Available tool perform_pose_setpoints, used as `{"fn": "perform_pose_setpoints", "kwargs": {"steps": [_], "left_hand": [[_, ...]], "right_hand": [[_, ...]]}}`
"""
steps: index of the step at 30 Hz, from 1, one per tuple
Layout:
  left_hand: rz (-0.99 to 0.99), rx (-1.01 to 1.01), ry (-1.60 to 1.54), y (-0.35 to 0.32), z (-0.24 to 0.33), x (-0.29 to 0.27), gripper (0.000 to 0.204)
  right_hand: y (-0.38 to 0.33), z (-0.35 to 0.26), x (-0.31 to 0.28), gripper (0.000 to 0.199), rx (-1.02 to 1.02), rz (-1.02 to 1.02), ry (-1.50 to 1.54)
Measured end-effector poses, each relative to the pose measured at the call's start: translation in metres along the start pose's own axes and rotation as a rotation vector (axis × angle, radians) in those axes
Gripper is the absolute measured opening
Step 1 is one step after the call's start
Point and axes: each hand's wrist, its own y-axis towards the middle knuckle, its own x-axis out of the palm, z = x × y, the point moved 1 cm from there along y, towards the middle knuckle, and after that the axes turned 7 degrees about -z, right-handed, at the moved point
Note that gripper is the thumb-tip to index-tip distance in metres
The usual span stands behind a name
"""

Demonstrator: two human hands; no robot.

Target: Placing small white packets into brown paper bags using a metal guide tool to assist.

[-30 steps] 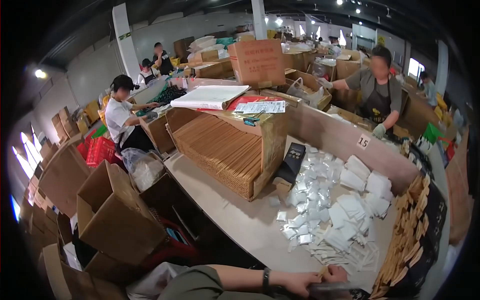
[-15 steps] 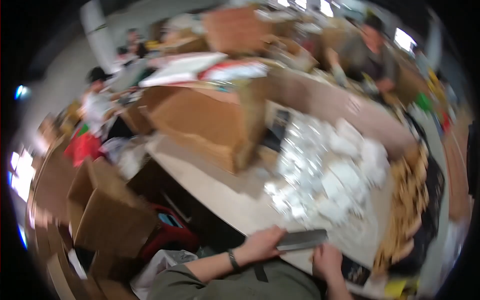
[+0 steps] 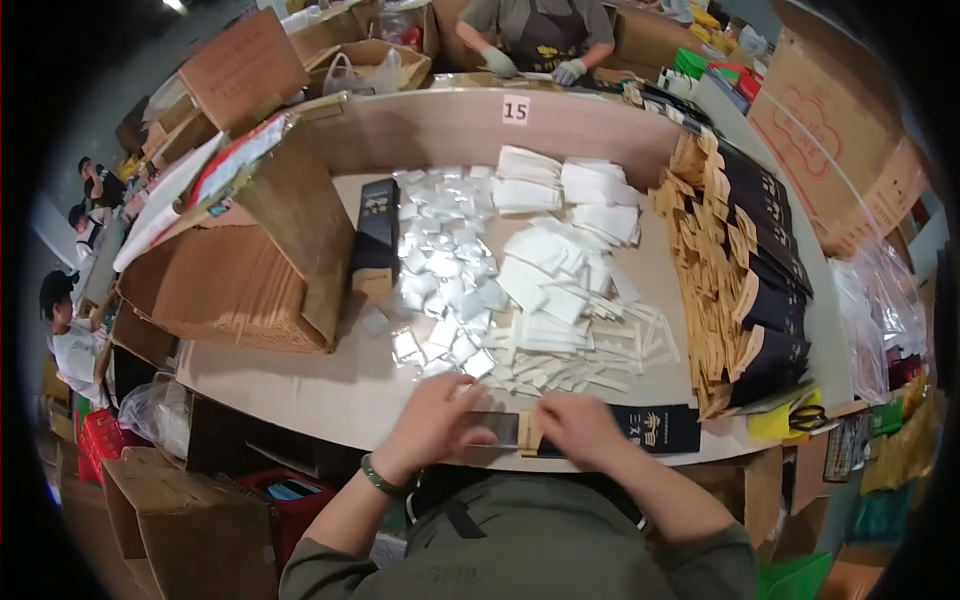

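Observation:
At the table's front edge lies a long black pouch (image 3: pixel 655 428) with light lettering and a tan band at its mouth. A flat grey packet (image 3: pixel 497 430) reaches into or lies against that mouth; which of these, I cannot tell. My left hand (image 3: pixel 432 425) is around the packet's left end, thumb and fingers partly blurred. My right hand (image 3: pixel 578 430) is closed on the pouch near the tan band. Just beyond are small clear-and-white sachets (image 3: pixel 440 265), white folded packets (image 3: pixel 555 270) and thin white strips (image 3: pixel 570 365).
An open cardboard box (image 3: pixel 230 280) stands at left, beside another black pouch (image 3: pixel 376 225). Stacked black-and-tan pouches (image 3: pixel 740 280) line the right side. Scissors (image 3: pixel 806 415) lie on something yellow at the right edge. A low board (image 3: pixel 420 125) borders the back; a gloved co-worker (image 3: pixel 540 40) is beyond it.
The view has swung right and steadied. The grey packet, previously in my left hand away from any pouch, is now at the black pouch's mouth. My right hand is now on that pouch.

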Motion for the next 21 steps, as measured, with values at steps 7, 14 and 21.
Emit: {"fn": "perform_pose_setpoints", "kwargs": {"steps": [7,14,21], "left_hand": [[0.241,-0.326,0.185,0.007,-0.069,-0.007,0.051],[0.122,-0.500,0.185,0.057,-0.069,-0.003,0.022],[0.588,-0.319,-0.031,0.052,-0.067,-0.004,0.014]], "right_hand": [[0.016,0.073,-0.045,0.012,-0.264,0.104,-0.301],[0.017,0.067,-0.064,0.012,-0.116,0.094,-0.377],[0.005,0.078,-0.051,0.014,0.006,-0.003,-0.307]]}}
